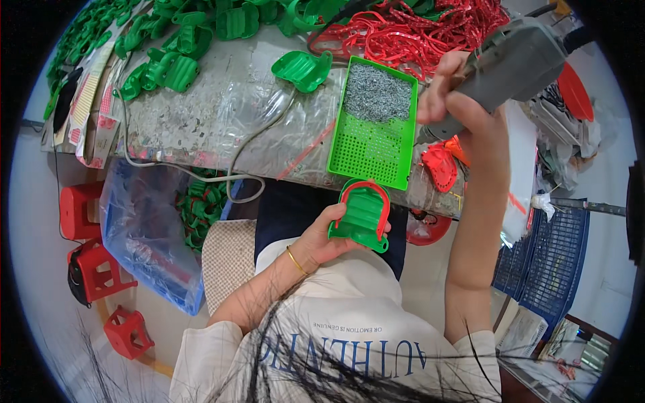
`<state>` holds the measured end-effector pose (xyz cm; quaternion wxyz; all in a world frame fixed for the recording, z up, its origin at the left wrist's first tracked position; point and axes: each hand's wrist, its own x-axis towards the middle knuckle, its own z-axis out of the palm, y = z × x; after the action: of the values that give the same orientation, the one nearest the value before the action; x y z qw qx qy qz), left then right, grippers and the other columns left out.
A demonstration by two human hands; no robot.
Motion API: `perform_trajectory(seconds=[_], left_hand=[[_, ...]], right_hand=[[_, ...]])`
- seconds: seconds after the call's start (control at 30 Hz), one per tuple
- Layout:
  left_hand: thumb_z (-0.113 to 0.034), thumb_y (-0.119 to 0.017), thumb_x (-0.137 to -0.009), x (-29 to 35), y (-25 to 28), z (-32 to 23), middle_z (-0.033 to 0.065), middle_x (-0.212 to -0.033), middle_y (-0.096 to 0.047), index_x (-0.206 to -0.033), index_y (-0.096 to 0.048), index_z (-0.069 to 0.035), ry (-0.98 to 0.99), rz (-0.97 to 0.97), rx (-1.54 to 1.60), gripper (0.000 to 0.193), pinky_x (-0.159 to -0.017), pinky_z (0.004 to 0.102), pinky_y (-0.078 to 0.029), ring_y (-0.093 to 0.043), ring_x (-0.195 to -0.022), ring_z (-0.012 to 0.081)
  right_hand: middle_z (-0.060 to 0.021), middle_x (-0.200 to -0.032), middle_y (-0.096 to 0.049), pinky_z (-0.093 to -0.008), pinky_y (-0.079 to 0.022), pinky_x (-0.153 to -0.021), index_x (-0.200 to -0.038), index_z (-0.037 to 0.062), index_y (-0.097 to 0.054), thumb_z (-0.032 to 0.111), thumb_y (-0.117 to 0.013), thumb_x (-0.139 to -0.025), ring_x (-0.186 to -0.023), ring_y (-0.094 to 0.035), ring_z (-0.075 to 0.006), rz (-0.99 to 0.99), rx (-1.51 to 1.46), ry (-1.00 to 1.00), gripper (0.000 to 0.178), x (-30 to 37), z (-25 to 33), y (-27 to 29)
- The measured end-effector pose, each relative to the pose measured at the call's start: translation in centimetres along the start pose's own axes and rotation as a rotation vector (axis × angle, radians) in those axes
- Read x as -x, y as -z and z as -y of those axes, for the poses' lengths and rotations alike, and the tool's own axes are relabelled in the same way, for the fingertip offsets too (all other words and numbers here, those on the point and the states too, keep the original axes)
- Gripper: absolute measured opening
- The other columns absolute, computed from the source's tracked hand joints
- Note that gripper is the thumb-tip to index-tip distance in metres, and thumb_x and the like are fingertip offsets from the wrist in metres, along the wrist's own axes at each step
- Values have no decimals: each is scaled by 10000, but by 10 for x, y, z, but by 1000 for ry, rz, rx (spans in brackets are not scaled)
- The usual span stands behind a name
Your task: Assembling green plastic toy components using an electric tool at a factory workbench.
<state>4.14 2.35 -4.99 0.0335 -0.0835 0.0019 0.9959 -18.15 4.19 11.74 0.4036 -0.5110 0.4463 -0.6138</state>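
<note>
My left hand [318, 240] holds a curved green plastic piece [363, 213] low in front of my shirt. A red U-shaped strip [385, 207] runs round its upper edge. My right hand [475, 115] is wrapped round a dark grey power screwdriver [514, 64], raised at the right of the bench with its tip pointing down to the left. Between the hands lies a bright green perforated tray [371, 153]. Small silvery screws [377, 93] are heaped in its far half. Right of the tray, under the tool, are red plastic pieces [440, 166].
Across the back of the bench [201, 127] lie green plastic pieces [175, 33] and a pile of red strips [403, 33]. A grey cable [235, 158] loops over the near edge. A blue bin [151, 235] and red stools [127, 332] stand at the left.
</note>
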Motion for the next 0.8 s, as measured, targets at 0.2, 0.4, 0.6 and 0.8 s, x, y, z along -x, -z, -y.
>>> perform_trajectory(seconds=[0.2,0.4,0.6,0.8], left_hand=[[-410,-610,-820,1,0,2,228,-1241,-523,-1314,-412,11,9,-10,9,679,-978,519,-417,-512,-1158,374],[-487,-596,-796,3,2,1,257,-1204,-534,-1317,-415,-13,0,-85,-39,727,-940,495,-447,-557,-1087,367],[-477,-589,-804,3,4,-1,266,-1204,-529,-1318,-411,-11,-1,-73,-21,717,-940,504,-444,-554,-1087,375],[-425,-582,-828,4,6,-3,242,-1212,-534,-1307,-412,23,0,-31,22,678,-960,498,-430,-530,-1131,360]], right_hand=[[-39,-672,-500,-274,-404,-534,-1073,-44,-483,32,-590,-807,-558,-499,-130,-694,204,130,296,14,-41,-45],[-55,-708,-518,-270,-420,-517,-1070,-19,-485,-4,-574,-825,-547,-503,-121,-752,183,120,262,27,-99,-43],[-52,-724,-506,-269,-431,-542,-1068,-7,-479,-5,-570,-832,-580,-513,-125,-746,153,107,253,28,-118,-44],[-47,-728,-493,-266,-431,-545,-1060,-2,-479,-24,-573,-833,-580,-515,-127,-758,182,69,247,29,-125,-43]])
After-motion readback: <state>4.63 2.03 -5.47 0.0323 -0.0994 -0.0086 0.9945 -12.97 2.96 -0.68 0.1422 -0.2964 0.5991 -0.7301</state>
